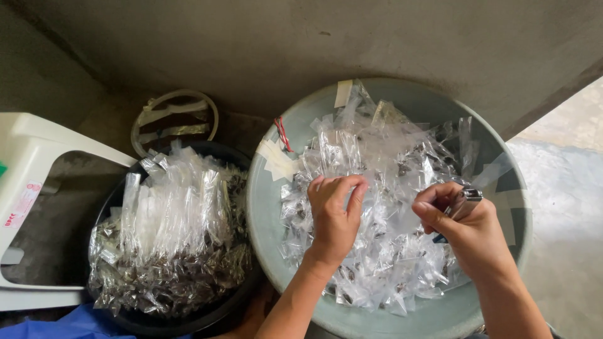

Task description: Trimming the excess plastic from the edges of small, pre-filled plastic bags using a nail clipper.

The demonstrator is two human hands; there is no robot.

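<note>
the grey-green basin (270, 207), wide, round and smooth-walled, serves as the landmark. inside it lies a loose heap of small clear plastic packets (383, 188), crinkly and glossy, each with dark bits at one end. the left hand (336, 216) rests on the heap at the basin's middle, fingers curled and pinching the top of one packet, likely to lift it free. the right hand (468, 229), over the basin's right side, is closed around a small shiny metal lighter (466, 202). left of the basin, a black tub (188, 323) holds tidier upright packets; beyond it stands a white plastic stool (38, 144).
</note>
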